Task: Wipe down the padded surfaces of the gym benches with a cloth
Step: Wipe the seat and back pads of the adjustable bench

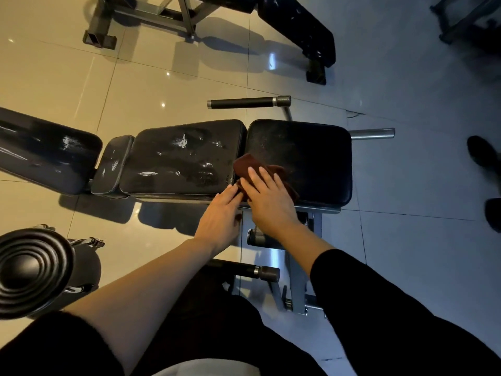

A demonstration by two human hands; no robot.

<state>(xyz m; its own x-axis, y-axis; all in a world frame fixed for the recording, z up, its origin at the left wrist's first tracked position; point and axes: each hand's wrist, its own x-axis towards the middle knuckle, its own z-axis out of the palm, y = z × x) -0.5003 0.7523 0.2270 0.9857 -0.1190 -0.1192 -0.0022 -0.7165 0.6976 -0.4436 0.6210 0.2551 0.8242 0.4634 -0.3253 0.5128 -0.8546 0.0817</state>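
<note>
A view looking down at a black padded gym bench that runs across the middle of the scene on a glossy tiled floor. At the far left, low down, a stack of round black weight plates sits on a chrome stand. Above it, the bench's long back pad slants off the left edge, its vinyl streaked with pale wet marks. Next comes a narrow black cushion, then a wide middle pad showing shiny smears and damp patches. Right of that, touching it, is the square seat pad, darker and duller, with fewer marks.

A dark reddish-brown cloth lies bunched on the near left corner of the seat pad, right at the seam with the middle pad. The left hand reaches to the bench's near edge, fingertips touching the cloth's lower edge; whether it pinches the fabric cannot be told. The right hand lies flat on top of the cloth, fingers straight and spread, pressing it onto the pad. Both forearms are bare below black sleeves.

Behind the bench a black-gripped bar sticks out. A second dark bench stands at the top. At the far right edge a dark shoe rests on the floor.
</note>
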